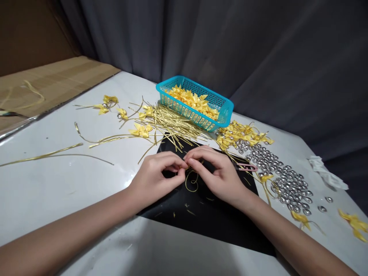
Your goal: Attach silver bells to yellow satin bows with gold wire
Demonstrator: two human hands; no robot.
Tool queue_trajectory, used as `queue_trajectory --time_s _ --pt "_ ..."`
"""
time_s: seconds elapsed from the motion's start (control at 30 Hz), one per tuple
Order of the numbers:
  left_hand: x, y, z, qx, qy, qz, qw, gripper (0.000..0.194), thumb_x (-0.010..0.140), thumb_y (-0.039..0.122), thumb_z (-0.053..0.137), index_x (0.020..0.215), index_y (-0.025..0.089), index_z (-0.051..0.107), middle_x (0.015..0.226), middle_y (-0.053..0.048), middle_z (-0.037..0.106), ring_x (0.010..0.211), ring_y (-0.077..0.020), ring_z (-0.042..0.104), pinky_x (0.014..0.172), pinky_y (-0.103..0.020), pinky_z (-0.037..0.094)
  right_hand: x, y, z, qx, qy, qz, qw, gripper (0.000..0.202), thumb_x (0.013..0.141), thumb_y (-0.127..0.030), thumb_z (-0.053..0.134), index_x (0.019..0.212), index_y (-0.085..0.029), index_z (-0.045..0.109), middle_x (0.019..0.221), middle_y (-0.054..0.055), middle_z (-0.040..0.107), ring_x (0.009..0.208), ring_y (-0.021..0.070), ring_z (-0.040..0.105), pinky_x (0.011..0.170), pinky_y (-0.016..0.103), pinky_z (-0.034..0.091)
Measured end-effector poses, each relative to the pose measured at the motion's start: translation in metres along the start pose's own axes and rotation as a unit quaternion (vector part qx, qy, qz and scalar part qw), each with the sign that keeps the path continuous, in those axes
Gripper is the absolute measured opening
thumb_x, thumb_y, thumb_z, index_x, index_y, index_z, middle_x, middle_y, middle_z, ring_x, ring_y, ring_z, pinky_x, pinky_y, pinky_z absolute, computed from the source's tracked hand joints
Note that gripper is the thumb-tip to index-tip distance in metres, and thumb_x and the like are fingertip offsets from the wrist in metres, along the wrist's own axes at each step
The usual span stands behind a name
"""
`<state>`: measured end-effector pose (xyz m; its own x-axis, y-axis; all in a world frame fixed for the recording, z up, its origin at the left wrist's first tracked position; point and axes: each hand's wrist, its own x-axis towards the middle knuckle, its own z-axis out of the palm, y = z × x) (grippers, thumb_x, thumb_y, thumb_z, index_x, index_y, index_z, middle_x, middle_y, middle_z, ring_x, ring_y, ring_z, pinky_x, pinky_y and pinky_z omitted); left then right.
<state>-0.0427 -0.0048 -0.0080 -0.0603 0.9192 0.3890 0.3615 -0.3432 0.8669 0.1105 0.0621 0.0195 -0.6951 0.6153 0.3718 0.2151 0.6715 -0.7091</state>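
Observation:
Over a black mat (212, 222), my left hand (159, 172) and my right hand (215, 172) meet with their fingertips pinched close together. Between them runs a thin gold cord (191, 188), whose curled loop hangs below the fingertips. Both hands are closed on the cord; whatever else lies at the pinch is mostly covered by the fingers. Small gold scraps (189, 212) are scattered on the mat below. Just past my right hand lies a pink clip-like tool (247, 167), partly hidden by that hand.
A blue basket (230, 111) of yellow ribbon bows (195, 101) stands at the back. Before it lies a pile of gold cords (175, 124). Silver beads (290, 186) spread at right, near finished-looking yellow pieces (238, 134). Cardboard (63, 82) borders the left; crumpled white material (327, 172) lies far right.

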Motion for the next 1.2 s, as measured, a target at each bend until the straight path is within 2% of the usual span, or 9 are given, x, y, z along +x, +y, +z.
queue_trajectory --time_s 0.1,0.23,0.4,0.57,0.8,1.0,1.2 --pt "0.0 -0.001 -0.001 0.036 -0.011 0.035 0.999 0.012 0.073 0.005 0.055 0.074 0.012 0.065 0.075 -0.006 0.068 0.066 -0.0115 0.062 0.062 -0.02 0.055 -0.001 -0.001 0.0 -0.003 0.015 -0.024 1.0 0.012 0.087 -0.015 0.053 0.078 -0.017 0.061 0.081 0.003 0.065 0.081 0.0133 0.06 0.078 0.027 0.048" --pt "0.0 -0.004 -0.002 0.085 -0.056 0.057 0.993 0.013 0.075 0.006 0.053 0.073 0.013 0.063 0.073 -0.006 0.067 0.065 -0.0131 0.061 0.063 -0.024 0.053 -0.003 -0.008 -0.006 -0.006 0.029 -0.032 0.999 0.01 0.087 -0.015 0.053 0.08 -0.017 0.06 0.082 0.004 0.065 0.083 0.0136 0.061 0.078 0.028 0.049" --pt "0.0 -0.006 -0.002 0.083 -0.069 0.015 0.994 0.013 0.074 0.006 0.053 0.072 0.014 0.063 0.071 -0.005 0.066 0.064 -0.0134 0.061 0.061 -0.023 0.052 -0.001 -0.021 -0.018 0.009 0.071 0.042 0.997 0.014 0.09 -0.021 0.05 0.081 -0.018 0.06 0.083 0.003 0.065 0.079 0.0115 0.063 0.073 0.023 0.051" --pt "0.001 -0.006 -0.002 0.082 -0.065 0.007 0.995 0.014 0.074 0.007 0.052 0.069 0.016 0.062 0.07 -0.004 0.066 0.064 -0.013 0.061 0.061 -0.023 0.052 0.002 -0.025 -0.023 0.06 0.109 0.062 0.99 0.013 0.089 -0.023 0.054 0.079 -0.018 0.06 0.078 0.001 0.064 0.072 0.01 0.065 0.069 0.02 0.054" --pt "0.001 -0.008 -0.001 0.071 -0.071 -0.003 0.995 0.013 0.074 0.008 0.052 0.071 0.014 0.063 0.072 -0.006 0.067 0.066 -0.0146 0.062 0.062 -0.025 0.053 0.002 -0.029 -0.029 0.06 0.145 0.068 0.985 0.012 0.087 -0.026 0.056 0.078 -0.018 0.06 0.079 0.001 0.065 0.071 0.0101 0.066 0.069 0.02 0.056" --pt "0.002 -0.008 -0.002 0.076 -0.084 -0.023 0.993 0.013 0.074 0.009 0.052 0.071 0.015 0.063 0.072 -0.005 0.067 0.066 -0.014 0.062 0.063 -0.025 0.053 0.001 -0.029 -0.031 0.062 0.151 0.075 0.984 0.011 0.088 -0.024 0.056 0.08 -0.018 0.061 0.079 0.001 0.065 0.071 0.0104 0.066 0.068 0.02 0.057" --pt "0.002 -0.01 -0.001 0.083 -0.095 -0.038 0.991 0.013 0.074 0.008 0.052 0.073 0.014 0.064 0.071 -0.005 0.067 0.066 -0.014 0.061 0.062 -0.025 0.053 -0.001 -0.035 -0.041 0.084 0.211 0.051 0.972 0.011 0.088 -0.017 0.055 0.079 -0.016 0.061 0.078 0.002 0.064 0.072 0.0095 0.065 0.071 0.02 0.058"
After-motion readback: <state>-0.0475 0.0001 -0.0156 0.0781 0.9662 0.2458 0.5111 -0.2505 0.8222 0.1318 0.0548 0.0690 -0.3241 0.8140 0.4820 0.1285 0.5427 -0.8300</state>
